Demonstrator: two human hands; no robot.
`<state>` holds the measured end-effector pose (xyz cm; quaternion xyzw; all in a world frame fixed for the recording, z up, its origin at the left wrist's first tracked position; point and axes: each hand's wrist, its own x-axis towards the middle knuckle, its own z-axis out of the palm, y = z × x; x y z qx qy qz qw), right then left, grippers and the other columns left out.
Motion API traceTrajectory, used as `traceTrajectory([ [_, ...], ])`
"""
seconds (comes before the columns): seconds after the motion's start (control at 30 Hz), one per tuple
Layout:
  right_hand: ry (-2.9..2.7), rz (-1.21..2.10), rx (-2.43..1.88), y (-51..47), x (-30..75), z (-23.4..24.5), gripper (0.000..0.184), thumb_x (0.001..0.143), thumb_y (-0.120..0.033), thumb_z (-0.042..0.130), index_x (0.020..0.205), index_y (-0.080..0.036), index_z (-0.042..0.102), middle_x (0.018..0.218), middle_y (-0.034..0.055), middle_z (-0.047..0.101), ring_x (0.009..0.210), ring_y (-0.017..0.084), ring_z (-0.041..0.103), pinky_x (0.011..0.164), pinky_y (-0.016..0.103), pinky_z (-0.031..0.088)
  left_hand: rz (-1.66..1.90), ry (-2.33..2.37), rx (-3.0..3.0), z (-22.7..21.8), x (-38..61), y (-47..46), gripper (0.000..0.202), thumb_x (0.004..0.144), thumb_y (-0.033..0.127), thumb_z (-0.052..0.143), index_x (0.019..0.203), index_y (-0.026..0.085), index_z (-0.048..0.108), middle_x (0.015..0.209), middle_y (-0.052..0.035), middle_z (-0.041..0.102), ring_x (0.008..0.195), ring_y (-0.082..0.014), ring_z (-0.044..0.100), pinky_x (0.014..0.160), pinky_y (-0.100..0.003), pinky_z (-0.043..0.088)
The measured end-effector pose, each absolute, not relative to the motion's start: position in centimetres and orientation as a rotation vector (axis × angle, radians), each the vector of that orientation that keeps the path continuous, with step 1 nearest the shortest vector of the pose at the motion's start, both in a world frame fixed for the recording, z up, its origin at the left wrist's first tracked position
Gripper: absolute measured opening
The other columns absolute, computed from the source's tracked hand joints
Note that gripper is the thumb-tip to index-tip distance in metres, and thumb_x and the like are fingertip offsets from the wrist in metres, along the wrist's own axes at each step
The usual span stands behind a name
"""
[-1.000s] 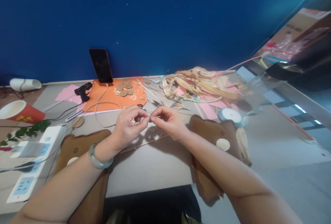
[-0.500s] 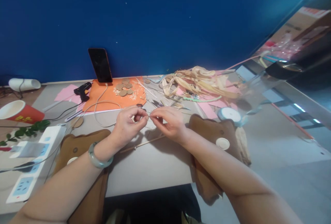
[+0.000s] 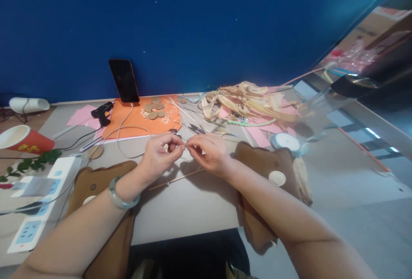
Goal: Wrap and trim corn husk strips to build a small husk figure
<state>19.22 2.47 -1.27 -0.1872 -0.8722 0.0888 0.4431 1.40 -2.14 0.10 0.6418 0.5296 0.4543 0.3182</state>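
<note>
Above the middle of the table my left hand (image 3: 162, 152) and my right hand (image 3: 207, 152) meet, thumbs and forefingers pinched with the tips almost touching. Whatever lies between the fingertips is too small to make out. Just below them a thin wooden stick (image 3: 177, 178) rests slantwise on the table, one end passing under my right hand. Behind the fingers lie small dark-handled scissors (image 3: 196, 129). My forearms rest across two brown cushions, the left cushion (image 3: 106, 176) and the right cushion (image 3: 257, 171).
Behind the hands an orange sheet (image 3: 125, 120) carries several wooden discs (image 3: 153, 115). A phone (image 3: 124, 80) leans on the blue wall. Pale fabric strips (image 3: 247, 101) are heaped at the back right, near a ribbon spool (image 3: 286, 141). At left are a glue gun (image 3: 102, 113), red cup (image 3: 27, 139) and power strip (image 3: 45, 204).
Both hands keep their pinch in nearly the same place. The whole view has shifted very slightly; nothing else has visibly moved.
</note>
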Motion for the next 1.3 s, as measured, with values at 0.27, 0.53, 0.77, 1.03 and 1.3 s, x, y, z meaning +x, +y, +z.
traceTrajectory([
  [0.27, -2.135, 0.362, -0.495, 2.2, 19.2, -1.2, 0.006, 0.087, -0.015, 0.055, 0.083, -0.017, 0.059, 0.075, 0.0038, 0.068, 0.063, 0.012, 0.058, 0.065, 0.026, 0.046, 1.183, 1.399, 1.553, 0.4, 1.6, -2.2, 0.007, 0.071, 0.022, 0.065, 0.072, 0.016, 0.069, 0.064, -0.0011, 0.062, 0.061, -0.0118, 0.053, 0.058, -0.023, 0.040],
  [0.53, -1.936, 0.923, -0.681, 1.8, 19.0, -0.9, 0.007, 0.083, -0.021, 0.059, 0.079, -0.016, 0.061, 0.068, 0.0006, 0.063, 0.057, 0.008, 0.054, 0.054, 0.020, 0.045, 1.146, 1.373, 1.370, 1.4, 1.8, -2.1, 0.012, 0.065, 0.026, 0.069, 0.066, 0.015, 0.065, 0.063, -0.0012, 0.062, 0.059, -0.0116, 0.052, 0.057, -0.023, 0.040],
  [0.77, -1.656, 1.413, -0.701, 2.2, 18.7, -0.8, 0.014, 0.081, -0.027, 0.064, 0.076, -0.015, 0.058, 0.067, -0.0004, 0.062, 0.043, 0.005, 0.049, 0.041, 0.018, 0.042, 1.154, 1.219, 1.118, 1.0, 1.3, -1.7, 0.016, 0.065, 0.028, 0.073, 0.065, 0.015, 0.063, 0.061, 0.0017, 0.059, 0.054, -0.0082, 0.048, 0.056, -0.021, 0.039],
  [1.03, -1.960, 0.671, -0.607, 1.9, 19.1, -0.8, 0.007, 0.085, -0.021, 0.062, 0.083, -0.017, 0.067, 0.077, 0.0049, 0.071, 0.065, 0.012, 0.063, 0.060, 0.024, 0.049, 1.205, 1.385, 1.332, 1.0, 1.6, -2.1, 0.014, 0.066, 0.027, 0.071, 0.069, 0.015, 0.066, 0.063, -0.0010, 0.062, 0.059, -0.0109, 0.051, 0.056, -0.023, 0.040],
  [1.3, -2.095, 0.193, -0.491, 2.1, 19.0, -1.5, 0.006, 0.087, -0.014, 0.058, 0.089, -0.017, 0.064, 0.083, 0.0060, 0.074, 0.075, 0.014, 0.069, 0.065, 0.026, 0.046, 1.205, 1.459, 1.485, 0.8, 1.7, -2.3, 0.008, 0.069, 0.024, 0.066, 0.069, 0.015, 0.067, 0.061, -0.0007, 0.061, 0.059, -0.0115, 0.052, 0.057, -0.023, 0.041],
])
